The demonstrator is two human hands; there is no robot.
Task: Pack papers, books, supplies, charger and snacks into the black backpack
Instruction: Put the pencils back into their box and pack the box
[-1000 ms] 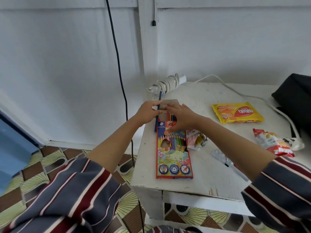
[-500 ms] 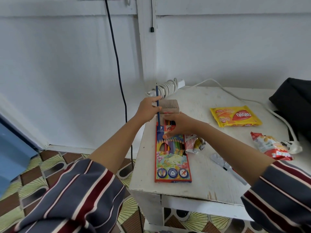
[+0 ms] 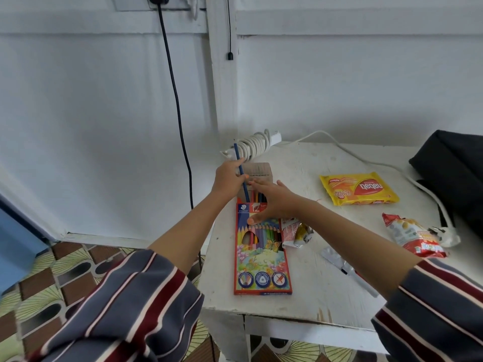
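A red box of coloured pencils [image 3: 262,257] lies on the white table [image 3: 300,304], its cardboard flap [image 3: 260,169] open at the far end. My left hand [image 3: 228,176] pinches a blue pencil [image 3: 241,173] whose lower end sits in the box mouth. My right hand [image 3: 270,198] lies flat on the box's upper end, thumb on the printed front. The black backpack [image 3: 454,176] sits at the table's right edge.
A coiled white charger cable [image 3: 254,146] lies at the table's back, its cord running right to a plug [image 3: 448,237]. A yellow wafer pack [image 3: 359,189], a red snack bag [image 3: 411,239], a small wrapper [image 3: 296,232] and a pen [image 3: 350,274] lie on the table.
My left hand has tilted the blue pencil and slid its lower end down into the open box. My right hand has flattened over the box top.
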